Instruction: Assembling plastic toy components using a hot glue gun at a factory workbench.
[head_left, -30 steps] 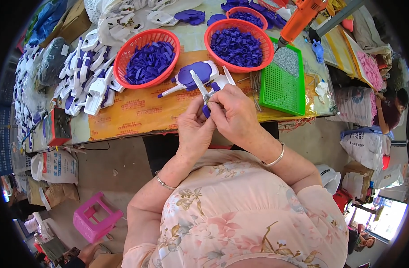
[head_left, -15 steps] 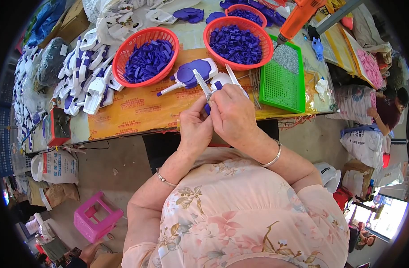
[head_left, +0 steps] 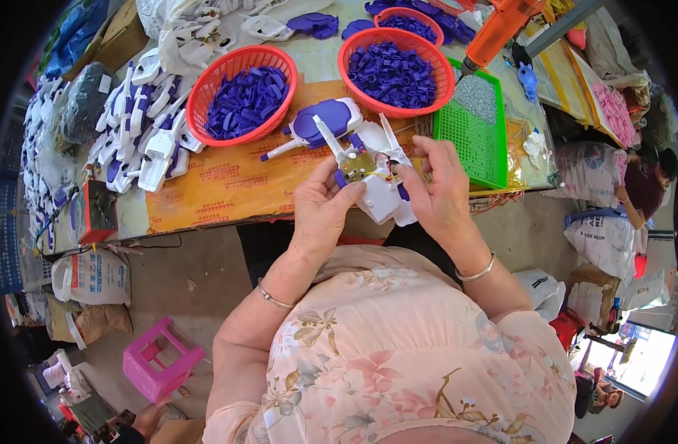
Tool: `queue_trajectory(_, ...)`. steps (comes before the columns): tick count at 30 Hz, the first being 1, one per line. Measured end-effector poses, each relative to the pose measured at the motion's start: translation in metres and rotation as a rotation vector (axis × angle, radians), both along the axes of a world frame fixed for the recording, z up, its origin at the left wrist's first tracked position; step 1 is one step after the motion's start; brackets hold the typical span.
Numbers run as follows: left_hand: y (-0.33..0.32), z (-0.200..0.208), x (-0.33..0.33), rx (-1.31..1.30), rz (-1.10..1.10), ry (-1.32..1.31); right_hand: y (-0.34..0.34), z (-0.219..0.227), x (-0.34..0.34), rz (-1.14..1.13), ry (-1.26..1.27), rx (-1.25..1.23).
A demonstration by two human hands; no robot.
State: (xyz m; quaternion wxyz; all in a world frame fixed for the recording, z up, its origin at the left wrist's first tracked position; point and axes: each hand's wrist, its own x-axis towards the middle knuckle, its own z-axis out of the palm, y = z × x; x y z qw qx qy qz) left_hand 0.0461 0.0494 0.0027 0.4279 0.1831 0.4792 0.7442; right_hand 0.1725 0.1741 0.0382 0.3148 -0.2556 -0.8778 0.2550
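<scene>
now left hand [head_left: 322,206] and right hand [head_left: 448,201] had parted, wires [head_left: 388,176] newly visible; left fingers pinched white casing [head_left: 379,200], right fingers stood wider, grip unclear.

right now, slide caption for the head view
Left hand and right hand at an opened white plastic casing with thin coloured wires, near round red plastic baskets

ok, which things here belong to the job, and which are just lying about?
Job:
white casing, between left hand and right hand
circuit board
likely purple parts, green tray, orange tool

Apparently lying about:
pink stool
white sack
white scrap
</scene>
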Motion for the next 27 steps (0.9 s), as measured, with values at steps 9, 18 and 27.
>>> queue_trajectory(9, 0.0, -0.002, -0.006, 0.053, -0.007, -0.147, -0.005, -0.019, 0.025, -0.041, -0.209, -0.117)
queue_trajectory(18, 0.0, -0.002, -0.007, 0.073, 0.024, -0.177, 0.0, -0.024, 0.016, -0.016, -0.108, -0.292)
queue_trajectory(27, 0.002, 0.005, 0.007, -0.034, 0.075, 0.182, -0.017, -0.005, -0.033, 0.159, 0.158, 0.168)
